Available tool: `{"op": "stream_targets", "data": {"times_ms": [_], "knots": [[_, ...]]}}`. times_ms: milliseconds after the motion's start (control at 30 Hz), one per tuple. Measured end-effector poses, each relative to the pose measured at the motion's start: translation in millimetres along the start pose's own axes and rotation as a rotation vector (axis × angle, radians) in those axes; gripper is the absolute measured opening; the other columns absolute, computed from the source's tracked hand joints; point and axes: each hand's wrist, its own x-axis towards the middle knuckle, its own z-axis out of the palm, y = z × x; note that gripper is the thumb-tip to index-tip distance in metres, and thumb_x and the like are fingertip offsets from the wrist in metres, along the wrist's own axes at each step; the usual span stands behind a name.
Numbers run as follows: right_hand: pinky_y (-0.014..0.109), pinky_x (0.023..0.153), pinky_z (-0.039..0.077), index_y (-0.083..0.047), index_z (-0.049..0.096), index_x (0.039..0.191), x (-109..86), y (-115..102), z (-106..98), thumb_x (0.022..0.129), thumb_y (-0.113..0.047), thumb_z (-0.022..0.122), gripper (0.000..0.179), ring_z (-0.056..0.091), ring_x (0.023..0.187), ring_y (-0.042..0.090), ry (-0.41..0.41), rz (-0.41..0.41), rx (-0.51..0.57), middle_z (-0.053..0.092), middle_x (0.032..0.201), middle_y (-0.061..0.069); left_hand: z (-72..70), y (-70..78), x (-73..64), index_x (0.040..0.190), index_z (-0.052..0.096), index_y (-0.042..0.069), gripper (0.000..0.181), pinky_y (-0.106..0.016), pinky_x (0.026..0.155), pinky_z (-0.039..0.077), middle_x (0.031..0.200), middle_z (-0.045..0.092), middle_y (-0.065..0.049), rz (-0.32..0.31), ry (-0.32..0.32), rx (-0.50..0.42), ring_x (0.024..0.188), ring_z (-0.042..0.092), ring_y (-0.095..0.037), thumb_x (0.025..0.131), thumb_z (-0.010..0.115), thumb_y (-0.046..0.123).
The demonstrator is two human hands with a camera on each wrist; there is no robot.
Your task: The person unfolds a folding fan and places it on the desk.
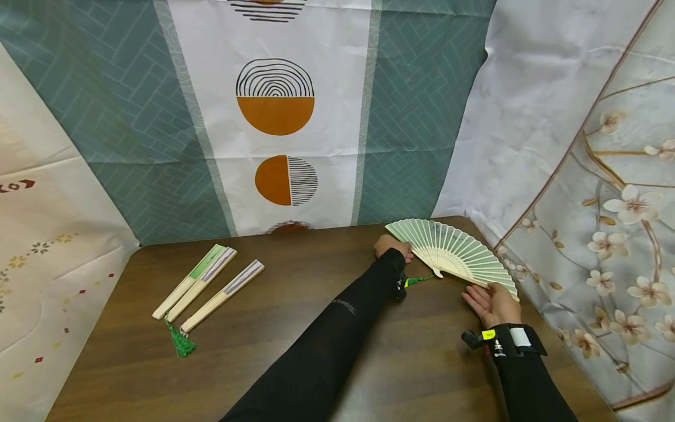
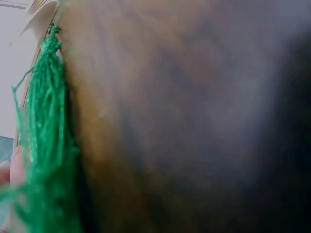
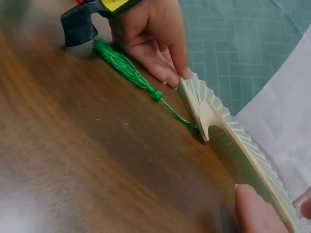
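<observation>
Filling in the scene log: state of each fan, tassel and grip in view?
spread fan: open, held at both outer edges
spread fan's tassel: stretched out from the fan's base
green folded fan: closed, on the table
middle folded fan: closed, on the table
rightmost folded fan: closed, slightly apart
other tassel: lying on the table
left grip: holding spread fan
right grip: holding spread fan

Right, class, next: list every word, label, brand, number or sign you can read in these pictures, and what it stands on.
No text can be read.
Right-wrist yellow label: marks too small to read.
Left-wrist yellow label: too blurred and cropped to read.
Open fan: no lettering visible.
Folded fans: prints too small to make out.
</observation>
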Motion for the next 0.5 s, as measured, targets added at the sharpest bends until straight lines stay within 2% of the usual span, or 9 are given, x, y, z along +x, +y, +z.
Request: {"op": "stream_targets", "data": {"times_ms": [67, 133, 233, 333, 400, 500], "knots": [[0.033, 0.096, 0.073, -0.025, -0.002, 0.183, -6.3, 6.3, 1.5, 0.124, -0.034, 0.032, 0.068, 0.082, 0.096, 0.011, -0.002, -0.006, -0.021, 0.075, 0.088, -0.001, -6.9, -2.0, -1.1, 0.084, 0.083, 0.001, 0.029, -0.023, 0.041, 0.056, 0.064, 0.079, -0.01, 0.006, -0.006, 0.013, 0.059, 0.082, -0.023, 0.097, 0.095, 0.024], [0.034, 0.097, 0.073, -0.023, 0.004, 0.182, -12.5, 12.7, 3.8, 0.124, -0.033, 0.033, 0.066, 0.083, 0.098, 0.01, 0.007, -0.014, -0.024, 0.076, 0.09, -0.003, -14.5, -2.4, -2.8, 0.082, 0.083, 0.002, 0.032, -0.022, 0.04, 0.055, 0.063, 0.079, -0.009, 0.017, -0.019, -0.004, 0.053, 0.078, -0.019, 0.098, 0.094, 0.027], [0.033, 0.096, 0.073, -0.02, 0.014, 0.178, -19.3, 23.0, 10.0, 0.124, -0.031, 0.037, 0.06, 0.083, 0.101, 0.007, 0.04, -0.049, -0.037, 0.079, 0.091, -0.004, -25.7, -2.8, -4.1, 0.075, 0.082, 0.005, 0.036, -0.02, 0.039, 0.05, 0.059, 0.076, -0.006, 0.037, -0.012, -0.015, 0.04, 0.065, -0.01, 0.099, 0.094, 0.03], [0.028, 0.097, 0.072, -0.018, 0.017, 0.179, -23.2, 33.7, 17.9, 0.123, -0.027, 0.041, 0.061, 0.081, 0.105, 0.003, 0.087, -0.108, -0.086, 0.077, 0.101, -0.009, -37.5, -4.1, -6.7, 0.074, 0.083, 0.005, 0.037, -0.017, 0.038, 0.046, 0.059, 0.077, -0.007, 0.033, -0.023, -0.039, 0.036, 0.054, -0.005, 0.101, 0.092, 0.028], [0.023, 0.097, 0.071, -0.016, 0.024, 0.177, -25.7, 40.3, 23.9, 0.122, -0.026, 0.044, 0.059, 0.079, 0.109, 0.0, 0.134, -0.151, -0.127, 0.073, 0.11, -0.01, -45.8, -6.6, -8.5, 0.078, 0.085, 0.004, 0.034, -0.016, 0.04, 0.048, 0.064, 0.079, -0.008, 0.021, -0.061, -0.046, 0.039, 0.057, -0.005, 0.103, 0.089, 0.027], [0.016, 0.094, 0.067, -0.018, 0.047, 0.161, -31.0, 47.5, 36.1, 0.12, -0.029, 0.048, 0.043, 0.07, 0.113, 0.0, 0.186, -0.214, -0.228, 0.065, 0.121, -0.011, -64.2, -11.8, -13.5, 0.093, 0.087, 0.002, 0.025, -0.021, 0.053, 0.061, 0.079, 0.085, -0.012, 0.0, -0.182, -0.057, 0.056, 0.074, -0.013, 0.107, 0.084, 0.023]]}}
